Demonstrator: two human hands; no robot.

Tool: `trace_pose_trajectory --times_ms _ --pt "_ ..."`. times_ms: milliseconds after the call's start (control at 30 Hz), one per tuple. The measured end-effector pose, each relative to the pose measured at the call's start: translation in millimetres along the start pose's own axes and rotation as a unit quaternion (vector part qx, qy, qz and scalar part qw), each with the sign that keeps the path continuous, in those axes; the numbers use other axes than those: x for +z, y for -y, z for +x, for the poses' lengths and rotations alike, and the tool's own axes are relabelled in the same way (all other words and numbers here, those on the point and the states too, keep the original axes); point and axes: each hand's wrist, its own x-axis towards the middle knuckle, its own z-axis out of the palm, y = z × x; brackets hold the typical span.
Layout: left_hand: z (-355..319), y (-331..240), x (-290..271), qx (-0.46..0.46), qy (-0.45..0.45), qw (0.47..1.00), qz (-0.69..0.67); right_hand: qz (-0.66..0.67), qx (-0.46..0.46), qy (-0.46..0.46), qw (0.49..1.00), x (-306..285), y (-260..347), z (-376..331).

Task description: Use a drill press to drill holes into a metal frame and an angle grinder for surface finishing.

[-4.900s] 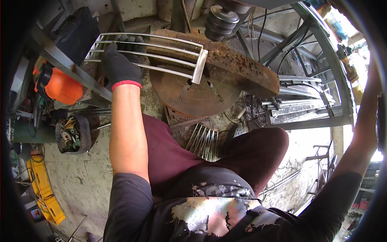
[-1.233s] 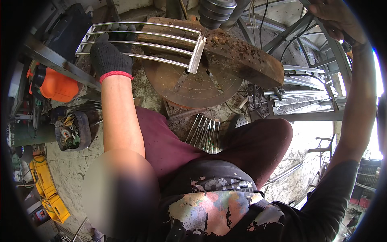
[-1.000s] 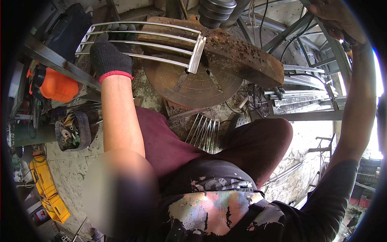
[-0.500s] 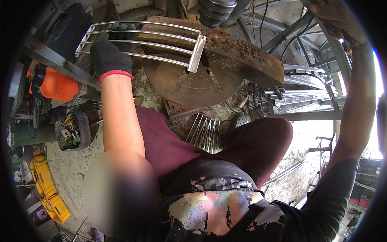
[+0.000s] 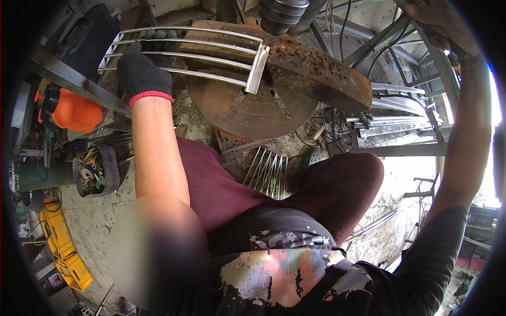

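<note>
My left hand [image 5: 145,71], in a dark knit glove with a red cuff, is closed around the bars of a shiny metal grille [image 5: 221,63]. The grille has several long, slightly bowed rods joined to crosspieces. Its right end bar lies against a thick rusty steel block [image 5: 321,76], above a round brown metal plate [image 5: 253,118] with slots. Over that end stands a dark ribbed cylinder [image 5: 283,15]. High at the right edge, my bare right hand [image 5: 441,26] has its fingers curled beside a steel frame; what they grip is hidden.
An orange tool-like object [image 5: 78,110] and a bin of small discs [image 5: 95,171] sit at the left. Another rod grille [image 5: 268,171] stands below the plate. Metal lengths [image 5: 395,126] are stacked at the right, and yellow crates [image 5: 63,245] lie lower left.
</note>
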Motion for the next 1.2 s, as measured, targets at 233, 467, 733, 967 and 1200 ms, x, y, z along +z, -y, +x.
trace_pose_trajectory --times_ms 233,467,733,967,1200 --pt "2.7 -0.2 -2.8 -0.009 0.000 1.000 -0.009 0.090 0.036 0.115 0.989 -11.9 -7.4 21.1" --pt "1.2 -0.3 -0.5 -0.004 0.000 1.000 -0.014 0.199 0.051 0.141 0.969 -8.7 -27.0 20.2" --pt "-5.2 0.0 5.6 0.016 -0.020 1.000 0.012 -0.103 -0.068 -0.008 0.992 -3.9 8.2 7.2" --pt "-5.4 -2.8 3.1 -0.008 -0.006 1.000 0.009 -0.002 -0.048 -0.020 0.999 -1.6 9.0 4.5" --pt "-3.5 -1.0 3.6 -0.004 0.003 1.000 0.011 0.189 0.167 0.053 0.966 -21.5 41.2 2.1"
